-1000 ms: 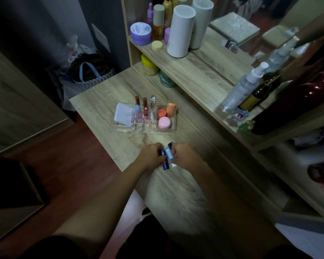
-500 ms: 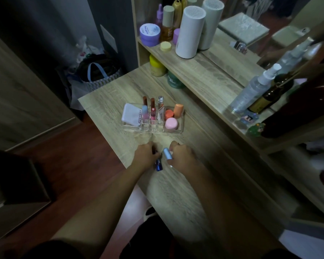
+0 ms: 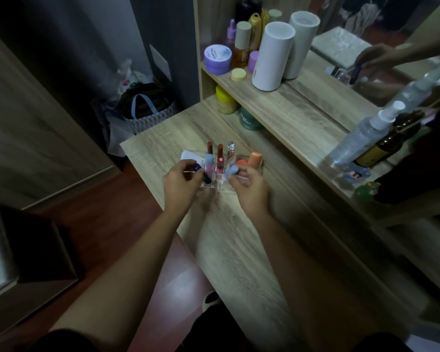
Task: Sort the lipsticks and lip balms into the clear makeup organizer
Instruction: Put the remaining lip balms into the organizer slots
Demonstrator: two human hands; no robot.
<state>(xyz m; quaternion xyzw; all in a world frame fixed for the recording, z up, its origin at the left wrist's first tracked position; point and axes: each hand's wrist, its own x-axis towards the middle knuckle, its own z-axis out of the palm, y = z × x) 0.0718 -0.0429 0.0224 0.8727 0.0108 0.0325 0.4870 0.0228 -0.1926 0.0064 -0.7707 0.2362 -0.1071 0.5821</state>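
Note:
The clear makeup organizer (image 3: 261, 164) sits on the wooden desk (image 3: 239, 237), holding upright lipstick tubes (image 3: 219, 158), a white pouch (image 3: 188, 156) and orange items (image 3: 255, 159). My left hand (image 3: 179, 185) grips a dark blue lip balm (image 3: 201, 172) over the organizer's front left. My right hand (image 3: 249, 188) holds a light blue lip balm (image 3: 231, 172) at the organizer's front middle. Both hands cover the organizer's front edge.
A shelf (image 3: 277, 102) behind the desk carries a white cylinder (image 3: 272, 57), a purple jar (image 3: 217, 59), bottles and a spray bottle (image 3: 363, 133). A yellow jar (image 3: 224, 100) and green jar (image 3: 249, 120) stand under it. A bag (image 3: 148, 113) lies on the floor left.
Both hands moved forward from the desk's bare part up to the organizer, carrying the dark blue and light blue balms with them.

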